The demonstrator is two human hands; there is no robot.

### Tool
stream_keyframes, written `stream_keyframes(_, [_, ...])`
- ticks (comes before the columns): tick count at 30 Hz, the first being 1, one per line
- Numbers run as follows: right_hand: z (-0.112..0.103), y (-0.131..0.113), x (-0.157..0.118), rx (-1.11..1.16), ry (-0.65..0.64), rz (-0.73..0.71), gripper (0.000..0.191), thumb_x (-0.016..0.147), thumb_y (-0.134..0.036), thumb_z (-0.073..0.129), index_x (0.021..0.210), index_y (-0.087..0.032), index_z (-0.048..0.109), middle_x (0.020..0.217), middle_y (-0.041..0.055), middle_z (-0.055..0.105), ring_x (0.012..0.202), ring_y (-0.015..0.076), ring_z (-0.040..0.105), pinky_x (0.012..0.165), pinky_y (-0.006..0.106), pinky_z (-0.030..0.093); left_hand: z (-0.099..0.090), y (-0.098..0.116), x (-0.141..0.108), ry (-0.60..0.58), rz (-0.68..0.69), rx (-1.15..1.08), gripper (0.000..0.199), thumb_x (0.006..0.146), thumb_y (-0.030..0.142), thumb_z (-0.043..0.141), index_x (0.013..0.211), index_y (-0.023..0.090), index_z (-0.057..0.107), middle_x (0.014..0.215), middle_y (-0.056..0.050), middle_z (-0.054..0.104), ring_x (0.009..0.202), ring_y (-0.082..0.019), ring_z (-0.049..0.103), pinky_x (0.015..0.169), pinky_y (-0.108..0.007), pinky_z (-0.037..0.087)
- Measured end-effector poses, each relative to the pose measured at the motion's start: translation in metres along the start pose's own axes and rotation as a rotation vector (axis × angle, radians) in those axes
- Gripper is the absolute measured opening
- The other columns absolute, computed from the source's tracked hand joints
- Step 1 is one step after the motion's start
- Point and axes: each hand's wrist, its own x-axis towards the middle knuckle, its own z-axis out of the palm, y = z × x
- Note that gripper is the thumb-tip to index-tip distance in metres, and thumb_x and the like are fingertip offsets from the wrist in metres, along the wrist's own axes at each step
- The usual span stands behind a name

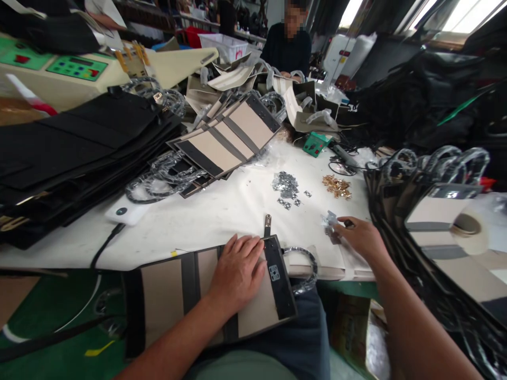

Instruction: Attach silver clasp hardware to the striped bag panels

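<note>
My left hand lies flat, fingers stretched out, on a beige and dark bag panel that rests across my lap and the table edge. A small square metal plate sits on the panel's dark end strip, beside the hand. A plastic-wrapped loop handle sticks out from that end, and a strap with a metal tip points away from its far edge. My right hand is closed at a small cluster of shiny metal pieces. A dark object shows at its fingers; what it is cannot be made out.
On the white table lie a pile of metal plates and a pile of gold-coloured fasteners. Bag panels are stacked behind, black ones at left, more at right. A person sits across.
</note>
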Motion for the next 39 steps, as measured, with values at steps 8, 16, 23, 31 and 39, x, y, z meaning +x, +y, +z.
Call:
stream_keyframes(8, [0.016,0.022,-0.019,0.013,-0.013,-0.042,0.039,0.080,-0.056,0.068,0.104,-0.027,0.080,0.105,0.0068,0.079,0.095,0.0289,0.071,0.082,0.036,0.049,0.002,-0.002,0.000,0.001,0.003,0.013,0.039,0.100,0.029,0.053,0.135,0.017,0.066,0.140,-0.010,0.067,0.131,-0.031,0.058,0.121,-0.058,0.037])
stream_keyframes(16, [0.011,0.020,-0.016,0.065,-0.023,-0.003,0.028,0.083,-0.048,0.065,0.086,-0.024,0.080,0.086,0.0066,0.080,0.084,0.0266,0.071,0.075,0.034,0.049,0.004,-0.002,-0.001,0.016,0.011,0.021,0.040,0.100,0.030,0.053,0.137,0.019,0.064,0.139,-0.010,0.067,0.130,-0.030,0.058,0.120,-0.058,0.038])
stream_keyframes(23, [0.009,0.019,-0.013,0.156,-0.049,-0.038,0.045,0.080,-0.049,0.069,0.115,-0.025,0.080,0.094,0.0067,0.081,0.089,0.0280,0.072,0.080,0.036,0.050,0.003,-0.002,-0.001,0.040,0.023,0.021,0.038,0.100,0.029,0.054,0.135,0.020,0.064,0.138,-0.010,0.068,0.130,-0.031,0.059,0.120,-0.057,0.038])
stream_keyframes(31, [0.002,0.020,-0.014,0.293,-0.048,0.068,0.038,0.074,-0.048,0.071,0.095,-0.017,0.079,0.069,0.0077,0.074,0.065,0.0236,0.067,0.061,0.033,0.049,0.001,0.001,-0.003,0.015,0.000,-0.014,0.039,0.100,0.031,0.055,0.135,0.018,0.064,0.139,-0.009,0.067,0.130,-0.030,0.057,0.121,-0.056,0.035])
stream_keyframes(39, [-0.027,-0.059,-0.066,0.547,-0.231,0.019,0.052,0.069,-0.057,0.083,0.097,-0.013,0.079,0.066,0.0074,0.071,0.062,0.0226,0.065,0.059,0.033,0.052,-0.002,0.004,-0.004,-0.022,-0.040,-0.041,0.040,0.099,0.032,0.057,0.136,0.019,0.062,0.140,-0.009,0.065,0.132,-0.030,0.054,0.123,-0.054,0.032])
